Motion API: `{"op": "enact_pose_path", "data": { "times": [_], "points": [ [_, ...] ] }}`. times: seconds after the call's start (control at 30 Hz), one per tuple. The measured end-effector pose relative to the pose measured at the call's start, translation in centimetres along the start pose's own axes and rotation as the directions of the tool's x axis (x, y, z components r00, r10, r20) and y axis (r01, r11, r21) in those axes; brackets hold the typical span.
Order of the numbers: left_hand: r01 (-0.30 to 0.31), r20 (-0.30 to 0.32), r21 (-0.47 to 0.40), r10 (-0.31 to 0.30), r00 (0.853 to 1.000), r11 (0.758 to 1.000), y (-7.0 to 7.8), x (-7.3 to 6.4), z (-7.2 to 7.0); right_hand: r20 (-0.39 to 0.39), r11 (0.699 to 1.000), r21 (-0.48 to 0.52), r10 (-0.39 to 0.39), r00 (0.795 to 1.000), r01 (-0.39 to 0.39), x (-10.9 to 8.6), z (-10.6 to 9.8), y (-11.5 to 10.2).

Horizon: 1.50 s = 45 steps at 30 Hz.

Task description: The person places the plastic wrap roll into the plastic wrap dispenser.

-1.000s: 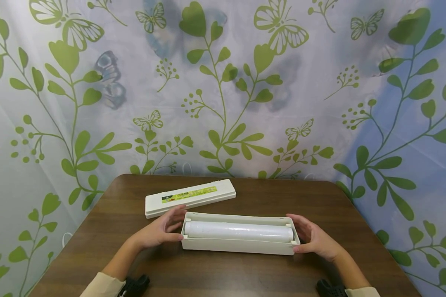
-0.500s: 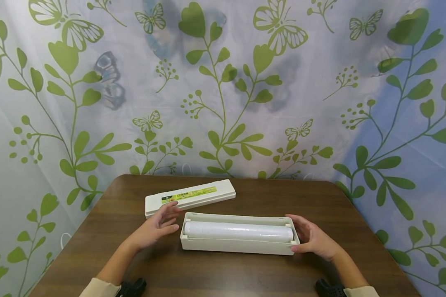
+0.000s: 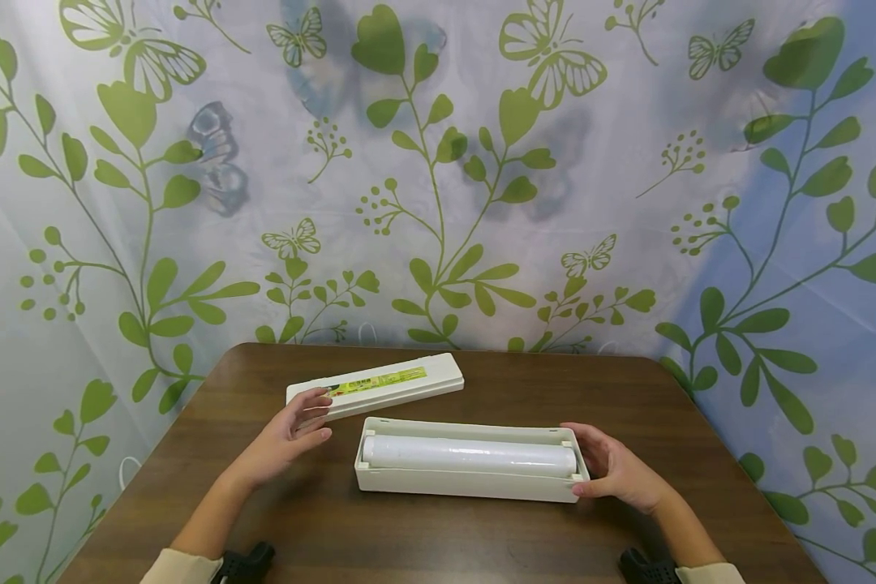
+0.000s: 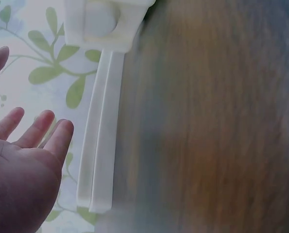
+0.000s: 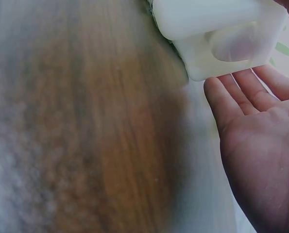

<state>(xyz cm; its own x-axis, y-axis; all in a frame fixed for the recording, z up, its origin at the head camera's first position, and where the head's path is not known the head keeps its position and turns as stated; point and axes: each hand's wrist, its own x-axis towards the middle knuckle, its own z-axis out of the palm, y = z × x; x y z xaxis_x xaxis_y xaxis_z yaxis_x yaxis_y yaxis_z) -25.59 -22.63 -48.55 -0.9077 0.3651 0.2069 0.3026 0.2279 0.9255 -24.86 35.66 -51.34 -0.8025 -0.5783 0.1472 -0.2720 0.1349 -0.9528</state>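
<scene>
A long white open-topped box point(image 3: 467, 484) lies in the middle of the table, with a roll of cling film point(image 3: 467, 456) inside. Behind it to the left is its long white lid point(image 3: 409, 388), set at a slant and bearing a yellow-green label. My left hand point(image 3: 281, 438) is in front of the lid's left end, fingers spread and holding nothing; the left wrist view shows a gap between hand and lid. My right hand point(image 3: 620, 470) holds the box's right end, thumb at the front corner and fingers at the back. In the right wrist view, fingertips point(image 5: 212, 85) meet the box end.
The brown wooden table point(image 3: 482, 543) carries the box and lid. A patterned curtain point(image 3: 467, 203) with green leaves and butterflies hangs behind and beside it. Dark wrist straps point(image 3: 248, 561) show below the hands.
My left hand has let go of the box's left end and moved left, over to the front of the lid. The right hand, box and lid stay in place.
</scene>
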Motion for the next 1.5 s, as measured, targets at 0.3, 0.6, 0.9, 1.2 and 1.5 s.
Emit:
{"op": "enact_pose_path", "data": {
  "times": [0.3, 0.6, 0.9, 1.2, 1.5],
  "points": [
    [-0.025, -0.089, 0.013, 0.026, 0.996, 1.0, -1.0, -0.1, -2.2, 0.016, 1.0, 0.013, -0.006, 1.0, 0.005, 0.0, 0.0, 0.0],
    [0.016, -0.127, 0.05, -0.01, 0.992, 0.999, -1.2, -0.3, -4.4, 0.006, 1.0, 0.004, 0.029, 1.0, -0.029, 0.1, 0.2, -0.2],
    [0.069, -0.147, 0.158, -0.046, 0.988, 0.985, -1.7, 0.2, -6.2, 0.002, 0.999, -0.001, 0.041, 0.999, -0.041, 0.2, 0.3, -0.2],
    [0.06, -0.125, 0.262, -0.028, 0.992, 0.963, -3.1, 1.4, -7.5, 0.012, 0.999, 0.004, 0.044, 0.999, -0.044, 0.3, 0.3, -0.2],
    [0.057, -0.066, 0.345, -0.036, 0.997, 0.937, -3.8, 2.6, -8.3, 0.02, 0.999, 0.012, 0.037, 0.999, -0.038, 0.2, 0.2, -0.2]
  ]
}}
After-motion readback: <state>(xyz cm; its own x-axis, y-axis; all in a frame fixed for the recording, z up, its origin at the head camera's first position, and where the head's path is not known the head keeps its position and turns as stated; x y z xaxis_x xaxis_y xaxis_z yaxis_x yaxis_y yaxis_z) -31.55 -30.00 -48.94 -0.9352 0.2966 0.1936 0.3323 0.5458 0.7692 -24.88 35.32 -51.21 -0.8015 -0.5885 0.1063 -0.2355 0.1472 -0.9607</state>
